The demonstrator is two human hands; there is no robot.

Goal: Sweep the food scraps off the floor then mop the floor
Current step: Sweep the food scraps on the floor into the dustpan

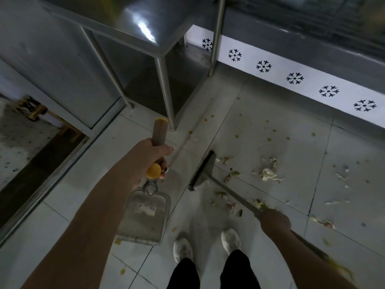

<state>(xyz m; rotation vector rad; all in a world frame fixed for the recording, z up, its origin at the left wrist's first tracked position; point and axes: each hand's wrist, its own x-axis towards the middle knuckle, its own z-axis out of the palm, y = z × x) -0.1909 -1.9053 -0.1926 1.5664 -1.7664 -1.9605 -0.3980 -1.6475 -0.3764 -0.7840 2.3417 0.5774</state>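
Left grip (pixel 150 157) curls round the dustpan (pixel 143 217) handle, the pan at its 6 o'clock. Right grip (pixel 275 221) clasps the broom (pixel 203 170), its head on the tiled floor (pixel 260 126); food scraps (pixel 267 174) lie at the head's 3 o'clock.

- The left hand (pixel 153 152) grips the yellow handle of a grey dustpan (pixel 144 219).
- The right hand (pixel 275 221) holds a broom (pixel 203 171) by its stick.
- Food scraps (pixel 268 174) lie on the pale floor tiles (pixel 270 126) beside the broom head.
- Two white shoes (pixel 230 239) stand below.
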